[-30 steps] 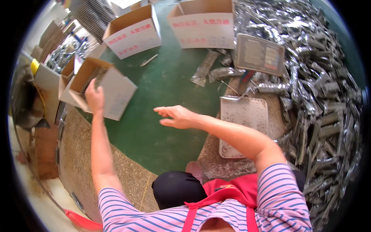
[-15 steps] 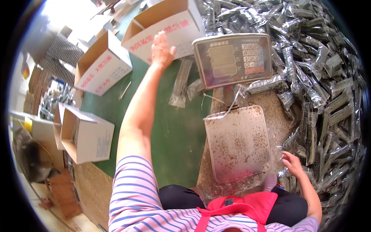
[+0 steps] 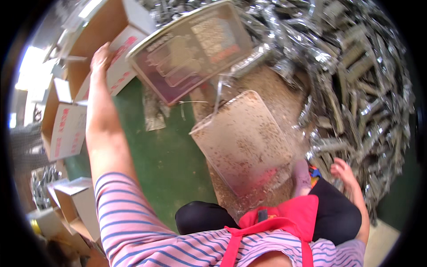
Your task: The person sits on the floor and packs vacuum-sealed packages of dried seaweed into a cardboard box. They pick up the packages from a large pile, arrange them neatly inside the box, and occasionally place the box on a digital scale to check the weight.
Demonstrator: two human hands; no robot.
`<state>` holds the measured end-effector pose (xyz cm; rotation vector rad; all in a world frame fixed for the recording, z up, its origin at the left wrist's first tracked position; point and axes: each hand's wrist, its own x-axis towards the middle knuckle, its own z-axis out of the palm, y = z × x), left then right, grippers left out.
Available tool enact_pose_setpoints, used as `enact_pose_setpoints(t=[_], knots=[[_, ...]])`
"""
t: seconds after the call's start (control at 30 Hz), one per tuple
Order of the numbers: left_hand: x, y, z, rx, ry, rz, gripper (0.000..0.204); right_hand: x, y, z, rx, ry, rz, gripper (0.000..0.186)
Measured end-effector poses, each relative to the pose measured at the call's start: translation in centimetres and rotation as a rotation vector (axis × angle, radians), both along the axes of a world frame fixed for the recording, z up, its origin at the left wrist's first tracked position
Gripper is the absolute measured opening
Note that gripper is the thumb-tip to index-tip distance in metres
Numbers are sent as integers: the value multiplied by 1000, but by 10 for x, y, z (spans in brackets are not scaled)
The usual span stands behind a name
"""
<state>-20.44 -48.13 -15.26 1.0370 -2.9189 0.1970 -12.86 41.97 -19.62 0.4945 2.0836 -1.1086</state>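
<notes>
My left hand (image 3: pixel 102 57) is stretched far forward to a large open cardboard box (image 3: pixel 126 40), white outside with red print. Its fingers bend over the upper edge of the box's near wall. Low on the right, my right hand (image 3: pixel 343 172) holds nothing, its fingers loosely apart. It hangs beside my knee, nearest to the pile of clear-wrapped dark strips (image 3: pixel 320 53). Between my arms lies the bare, stained plate of a platform scale (image 3: pixel 244 138). The scale's tilted display panel (image 3: pixel 191 49) rises beyond it, close to the large box.
A smaller open white box (image 3: pixel 69 129) stands at the left, with another open carton (image 3: pixel 84 202) nearer me. A wrapped packet (image 3: pixel 154 109) and a thin white tie (image 3: pixel 193 102) lie on the green surface (image 3: pixel 155 164). My foot (image 3: pixel 301 175) is beside the scale plate.
My left hand has gone from in front of the large box's printed wall to its upper edge. The view has turned, shifting boxes left. My right hand stays low and free.
</notes>
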Motion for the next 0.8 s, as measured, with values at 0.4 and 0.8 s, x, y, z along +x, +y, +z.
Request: enact_pose_setpoints(t=[0.4,0.8], knots=[[213,-8,25,-383,202,-124,54,-68,-20,-54,-245,-16,390,46],[436,400,221,-266,297,162,48,41,187,-92,278,420,385,37]])
